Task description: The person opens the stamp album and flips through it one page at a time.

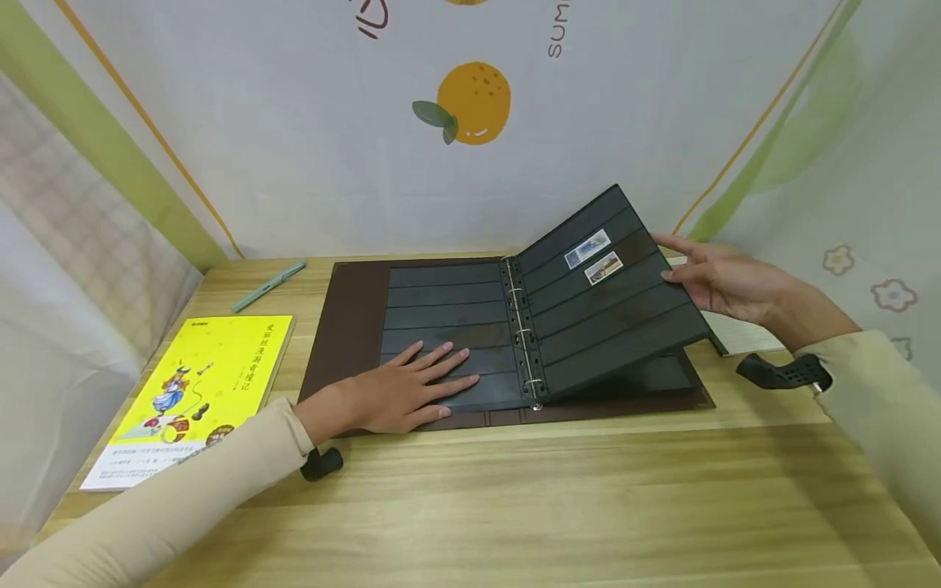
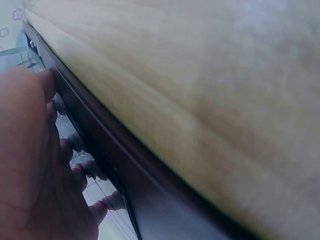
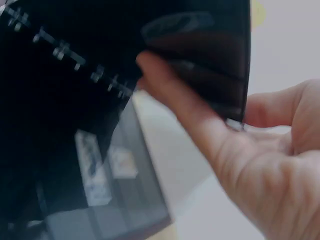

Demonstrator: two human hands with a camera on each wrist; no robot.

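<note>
The stamp album (image 1: 507, 343) lies open on the wooden tabletop (image 1: 559, 506), its brown cover spread flat and its black pocket pages held on metal rings (image 1: 524, 335) down the middle.

Nearest to us, our left hand (image 1: 400, 392) rests palm down on the left-hand page (image 1: 441, 318), fingers straight and slightly spread, pressing the sheet flat; the left wrist view shows those fingers (image 2: 75, 145) lying on the glossy page just inside the brown cover edge (image 2: 115, 155), with the pale tabletop beside it.

To the left of the album, a yellow book (image 1: 191, 392) lies flat near the tabletop's left edge.

On the right side, our right hand (image 1: 724, 278) holds the outer edge of a lifted page (image 1: 610, 294), which is tilted up from the rings, raised well clear of the pages below it. The right wrist view shows the thumb (image 3: 185, 115) over one face of the dark sheet and the other fingers behind it, so the hand pinches the page edge. Two small stamps (image 1: 595, 256) sit in the upper pocket rows of that lifted page, one just below the other.

Farther back, a pale green pen (image 1: 268, 286) lies near the far left corner of the tabletop, apart from the album. Behind everything hangs a white backdrop printed with an orange fruit (image 1: 470, 102).
</note>
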